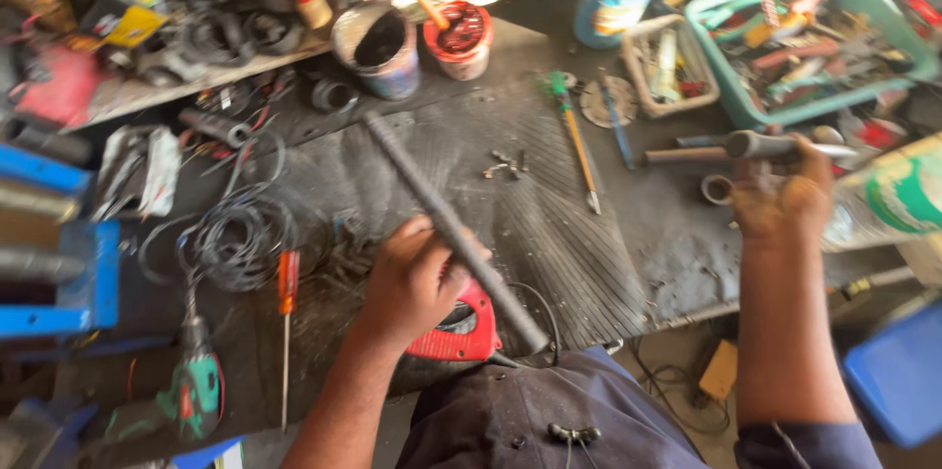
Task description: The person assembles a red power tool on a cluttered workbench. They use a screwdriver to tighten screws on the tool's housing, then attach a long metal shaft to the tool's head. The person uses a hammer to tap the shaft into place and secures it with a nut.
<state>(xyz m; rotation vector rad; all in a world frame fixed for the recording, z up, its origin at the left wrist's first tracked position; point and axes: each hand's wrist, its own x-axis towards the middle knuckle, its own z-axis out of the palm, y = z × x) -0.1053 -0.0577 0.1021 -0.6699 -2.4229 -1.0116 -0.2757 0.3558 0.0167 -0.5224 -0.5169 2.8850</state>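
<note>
The left hand [412,283] curls shut in a fist, forearm angled up from below. The right hand [780,196] grips closed, its forearm upright.

Left hand [417,283] gripping long grey rod [446,224], right hand [780,196] holding tool handle [775,145], cluttered workbench [648,234]

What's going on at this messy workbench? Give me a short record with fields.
place: cluttered workbench with a dark ribbed mat
left hand: grips a long grey rod, held slantwise
right hand: holds a grey-handled tool
under rod: red power tool
nearby: orange-handled screwdriver, coiled black cable, teal tray of tools
</note>
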